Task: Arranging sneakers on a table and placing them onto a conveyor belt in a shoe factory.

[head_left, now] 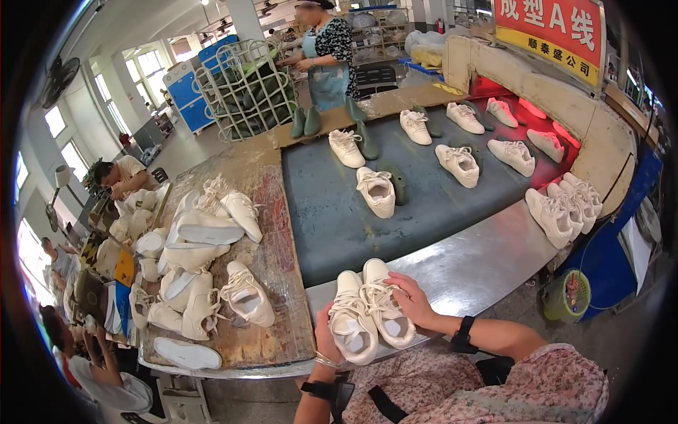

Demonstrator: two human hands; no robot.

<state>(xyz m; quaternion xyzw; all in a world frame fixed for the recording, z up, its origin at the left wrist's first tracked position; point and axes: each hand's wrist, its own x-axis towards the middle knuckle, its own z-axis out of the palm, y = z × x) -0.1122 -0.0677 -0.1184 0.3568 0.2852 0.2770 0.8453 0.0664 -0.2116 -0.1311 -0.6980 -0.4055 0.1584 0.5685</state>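
Two cream lace-up sneakers stand side by side in front of me over the metal table edge, toes pointing away. My left hand (327,338) is closed against the outer side of the left sneaker (347,302), its fingers partly hidden by the shoe. With fingers over the laces and side, my right hand (413,300) grips the right sneaker (377,274). Just beyond them runs a dark conveyor belt (332,240) carrying several more cream sneakers, some beside green shoe lasts (366,143). A single sneaker (247,293) sits on the worn wooden board to the left.
A heap of cream sneakers (205,230) and a loose sole (187,352) lie on the wooden board (282,332). Several sneakers (551,215) stand in a row at the right, near a red-lit machine opening (540,106). Beyond the belt, a person (328,46) stands by a rack (244,88).
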